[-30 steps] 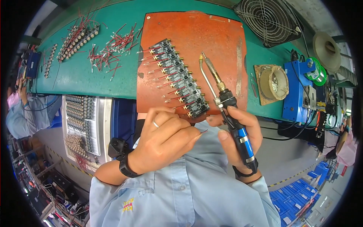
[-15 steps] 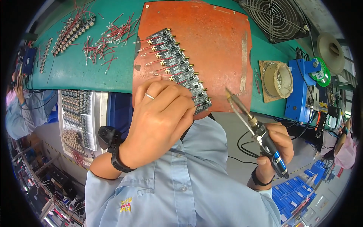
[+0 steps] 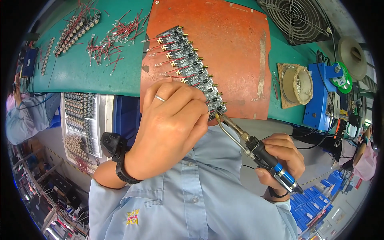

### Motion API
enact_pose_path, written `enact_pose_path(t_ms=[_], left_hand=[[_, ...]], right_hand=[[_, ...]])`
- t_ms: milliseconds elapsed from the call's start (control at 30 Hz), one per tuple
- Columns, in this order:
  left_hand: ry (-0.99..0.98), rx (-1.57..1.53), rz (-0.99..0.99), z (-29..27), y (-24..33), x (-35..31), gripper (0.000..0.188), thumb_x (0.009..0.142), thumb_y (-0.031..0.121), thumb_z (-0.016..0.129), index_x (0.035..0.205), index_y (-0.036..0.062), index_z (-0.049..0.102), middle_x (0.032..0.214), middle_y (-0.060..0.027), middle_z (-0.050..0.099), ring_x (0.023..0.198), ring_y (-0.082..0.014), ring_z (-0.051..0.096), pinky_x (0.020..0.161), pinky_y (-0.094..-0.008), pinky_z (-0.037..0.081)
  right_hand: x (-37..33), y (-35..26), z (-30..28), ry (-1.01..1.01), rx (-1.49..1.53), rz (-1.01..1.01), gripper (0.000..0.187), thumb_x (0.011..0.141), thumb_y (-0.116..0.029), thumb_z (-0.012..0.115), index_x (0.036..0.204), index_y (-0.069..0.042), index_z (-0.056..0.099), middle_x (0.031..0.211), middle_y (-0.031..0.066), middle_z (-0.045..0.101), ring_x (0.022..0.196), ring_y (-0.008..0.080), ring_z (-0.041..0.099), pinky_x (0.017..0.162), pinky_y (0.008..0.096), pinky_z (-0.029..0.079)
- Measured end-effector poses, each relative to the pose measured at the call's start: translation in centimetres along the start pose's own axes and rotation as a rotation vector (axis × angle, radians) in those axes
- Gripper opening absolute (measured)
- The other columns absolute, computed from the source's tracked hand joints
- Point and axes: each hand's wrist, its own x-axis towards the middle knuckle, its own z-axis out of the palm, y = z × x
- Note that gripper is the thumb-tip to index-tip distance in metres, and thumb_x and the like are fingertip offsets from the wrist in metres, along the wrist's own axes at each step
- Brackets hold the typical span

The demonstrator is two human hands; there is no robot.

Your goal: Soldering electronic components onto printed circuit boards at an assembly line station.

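A long panel of small circuit boards (image 3: 190, 64), with brass-coloured pins along its right edge and red-wired parts along its left, lies slantwise on an orange mat (image 3: 236, 52). Over its near left side my left hand (image 3: 170, 120) is closed, fingertips pressed together by the boards. What those fingers pinch is hidden behind the knuckles. My right hand (image 3: 282, 158) grips a black and blue soldering iron (image 3: 266, 154) with a thin feed tube alongside. The iron's tip touches or hovers just over the panel's near end, close to my left fingertips; actual contact is hard to tell.
Loose red-wired pieces (image 3: 116, 40) are heaped on the green mat at far left. A round tip-cleaning pot (image 3: 298, 86) stands right of the orange mat, beside a blue solder feeder (image 3: 318, 96). Behind is a fan (image 3: 296, 20); a tray of boards (image 3: 100, 128) sits left.
My right hand has brought the soldering iron left, its tip going from over the orange mat to the panel's near end. My left hand stays closed at nearly the same place.
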Motion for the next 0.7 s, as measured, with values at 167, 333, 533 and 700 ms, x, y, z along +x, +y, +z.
enact_pose_path(t_ms=[167, 333, 533, 700], left_hand=[[0.004, -0.005, -0.005, 0.04, 0.02, 0.05, 0.013, 0.067, 0.003, 0.069, 0.077, 0.0049, 0.061, 0.089, -0.0036, 0.061, 0.091, -0.0235, 0.054, 0.087, -0.0378, 0.039], [-0.003, -0.001, -0.011, 0.05, 0.05, 0.07, 0.013, 0.067, 0.003, 0.069, 0.076, 0.0049, 0.06, 0.088, -0.0036, 0.06, 0.09, -0.0233, 0.054, 0.086, -0.0372, 0.039], [-0.002, 0.001, -0.012, 0.02, 0.17, 0.15, 0.013, 0.066, 0.002, 0.069, 0.075, 0.0047, 0.06, 0.087, -0.0039, 0.06, 0.089, -0.0234, 0.054, 0.085, -0.0368, 0.039], [0.003, 0.001, -0.011, 0.05, 0.16, 0.16, 0.013, 0.066, 0.002, 0.069, 0.074, 0.0046, 0.059, 0.085, -0.0041, 0.059, 0.088, -0.0237, 0.054, 0.084, -0.0365, 0.04]], right_hand=[[0.16, -0.07, 0.05, -0.011, 0.004, 0.01, 0.045, 0.069, -0.029, 0.081, 0.093, 0.004, 0.061, 0.081, 0.0151, 0.065, 0.076, 0.0296, 0.064, 0.069, 0.0393, 0.05], [0.4, -0.22, 0.02, -0.021, 0.003, 0.027, 0.045, 0.068, -0.028, 0.082, 0.093, 0.004, 0.062, 0.082, 0.0156, 0.065, 0.077, 0.0298, 0.064, 0.07, 0.0392, 0.05], [0.7, -0.76, -0.46, -0.065, -0.026, 0.059, 0.046, 0.068, -0.029, 0.082, 0.093, 0.004, 0.062, 0.083, 0.0171, 0.065, 0.078, 0.0306, 0.064, 0.071, 0.0392, 0.05], [0.45, -0.46, -0.76, -0.044, 0.004, 0.062, 0.048, 0.068, -0.031, 0.081, 0.093, 0.005, 0.062, 0.083, 0.0184, 0.065, 0.079, 0.0311, 0.063, 0.071, 0.039, 0.05]])
